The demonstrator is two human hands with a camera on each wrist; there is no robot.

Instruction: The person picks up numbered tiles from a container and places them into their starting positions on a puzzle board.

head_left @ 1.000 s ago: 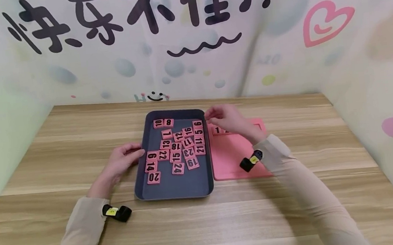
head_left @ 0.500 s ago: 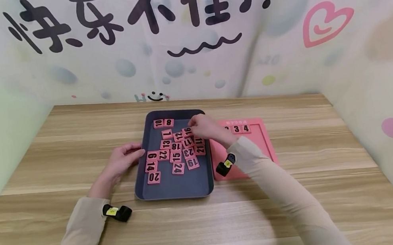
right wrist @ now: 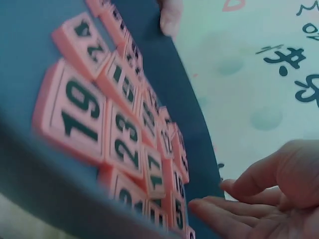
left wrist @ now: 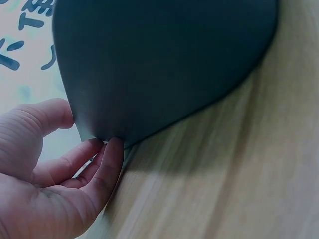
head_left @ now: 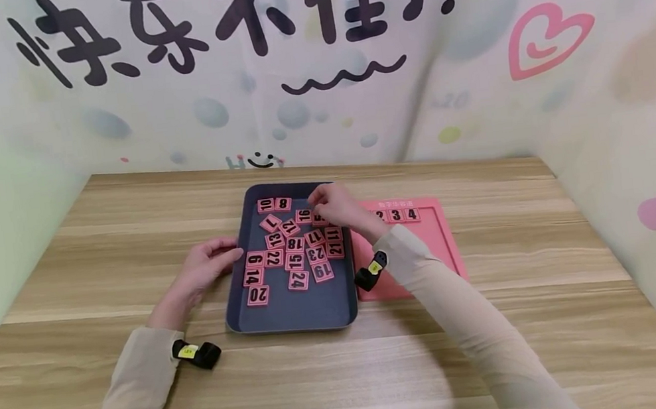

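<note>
A dark grey tray (head_left: 292, 316) holds several pink number tiles. My left hand (head_left: 205, 265) holds the tray's left side, thumb at the rim and fingers against the outer wall in the left wrist view. Over the tray's far right corner is my right hand (head_left: 337, 207); its thumb and fingers are apart with nothing between them. In the right wrist view its fingertips (right wrist: 197, 205) are right beside the 5 tile (right wrist: 178, 211). The 16 tile (head_left: 303, 216) lies just left of those fingers, with the 12 tile (head_left: 290, 227) and 7 tile (head_left: 270, 222) further left.
A pink board (head_left: 448, 238) lies against the tray's right side, partly under my right forearm. The 3 tile (head_left: 396, 216) and 4 tile (head_left: 412, 214) sit in its top row. A printed cloth wall (head_left: 443, 99) stands behind the wooden table (head_left: 324, 391).
My right hand has moved left from the board's edge into the tray. The 5 and 16 tiles have shifted left, and the 12 and 7 tiles have turned. My left hand stays put.
</note>
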